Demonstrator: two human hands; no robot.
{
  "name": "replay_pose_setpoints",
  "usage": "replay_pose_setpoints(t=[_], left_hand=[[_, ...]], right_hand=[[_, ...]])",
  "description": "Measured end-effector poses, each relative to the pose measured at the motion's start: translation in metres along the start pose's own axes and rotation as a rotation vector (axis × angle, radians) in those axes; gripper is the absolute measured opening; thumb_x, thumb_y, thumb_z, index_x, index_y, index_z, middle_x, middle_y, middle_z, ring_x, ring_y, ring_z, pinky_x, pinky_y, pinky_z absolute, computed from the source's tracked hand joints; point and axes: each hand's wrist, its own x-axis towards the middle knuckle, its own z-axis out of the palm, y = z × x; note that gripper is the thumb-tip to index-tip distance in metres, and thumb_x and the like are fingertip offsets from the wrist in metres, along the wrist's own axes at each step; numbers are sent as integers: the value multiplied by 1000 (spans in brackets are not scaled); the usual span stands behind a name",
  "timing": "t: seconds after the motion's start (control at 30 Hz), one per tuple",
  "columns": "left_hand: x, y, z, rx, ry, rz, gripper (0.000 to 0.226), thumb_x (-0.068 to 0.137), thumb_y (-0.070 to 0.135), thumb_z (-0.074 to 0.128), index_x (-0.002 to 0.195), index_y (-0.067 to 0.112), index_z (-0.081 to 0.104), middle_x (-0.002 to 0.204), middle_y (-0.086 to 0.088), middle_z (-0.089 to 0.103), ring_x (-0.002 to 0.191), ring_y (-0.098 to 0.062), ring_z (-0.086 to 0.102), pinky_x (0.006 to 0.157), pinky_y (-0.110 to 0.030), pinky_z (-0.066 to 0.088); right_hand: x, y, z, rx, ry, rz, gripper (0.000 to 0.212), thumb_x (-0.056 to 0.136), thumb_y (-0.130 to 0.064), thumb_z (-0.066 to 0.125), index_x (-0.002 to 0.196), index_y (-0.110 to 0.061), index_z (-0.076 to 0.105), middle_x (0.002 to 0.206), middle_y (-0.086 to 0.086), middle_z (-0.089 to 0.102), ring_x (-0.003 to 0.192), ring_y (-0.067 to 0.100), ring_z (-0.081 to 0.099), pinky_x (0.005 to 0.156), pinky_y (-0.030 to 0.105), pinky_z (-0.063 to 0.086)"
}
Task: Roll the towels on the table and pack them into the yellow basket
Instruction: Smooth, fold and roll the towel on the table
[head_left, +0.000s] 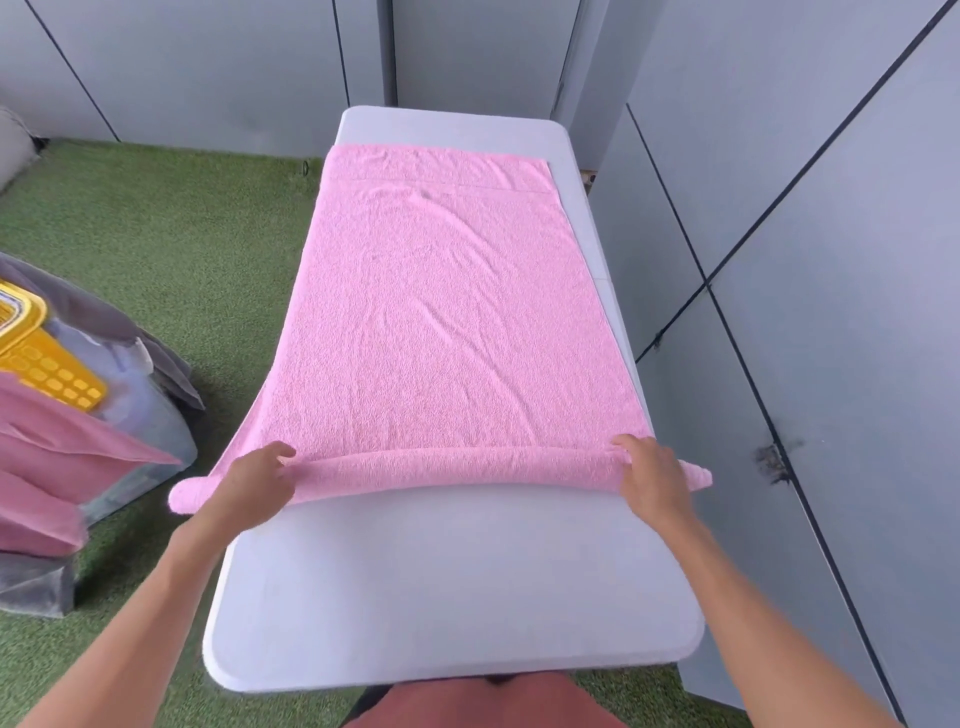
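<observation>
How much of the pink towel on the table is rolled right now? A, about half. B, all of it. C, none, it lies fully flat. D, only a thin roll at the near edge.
D: both hands, left hand and right hand, hold a thin roll at the pink towel's near edge; the rest lies flat on the table.

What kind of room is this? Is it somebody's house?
Probably not a home: it looks like a small work booth set up for folding. Grey panel walls close it in, fake green grass covers the floor, and a plain white folding table holds a pink towel.
</observation>
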Motion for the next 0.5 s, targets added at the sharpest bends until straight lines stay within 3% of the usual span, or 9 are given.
replay_pose_setpoints(t=[0.1,0.17,0.23,0.3,0.5], left_hand=[[-11,0,19,-13,265,169,35,84,-5,54,118,1,61,120,-24,56,113,-42,54,100,-50,38],[-25,0,38,35,366,231,34,92,7,52,126,5,55,133,-25,48,128,-44,42,110,-58,25],[-38,-2,58,106,347,238,44,100,34,36,139,14,44,148,-17,37,143,-34,25,115,-51,10],[-42,-4,71,142,329,241,59,98,49,21,144,17,37,152,-13,33,146,-29,18,116,-49,7],[-41,13,67,140,338,219,64,95,54,18,142,16,40,152,-16,33,146,-30,16,116,-55,7]], right_hand=[[-16,-1,18,7,185,-72,44,88,4,44,126,-14,57,123,10,52,119,33,45,102,43,37],[-26,3,29,1,264,-111,37,96,-11,41,130,-14,53,135,9,46,133,31,34,107,45,32],[-36,6,41,-31,247,-112,45,100,-34,29,139,-19,44,147,8,37,143,28,19,115,46,20],[-42,7,49,-82,185,-106,55,98,-46,21,147,-23,32,155,4,26,148,23,4,117,45,5],[-43,1,40,-54,150,-100,64,94,-56,13,150,-27,23,159,1,16,148,20,-5,119,46,2]])
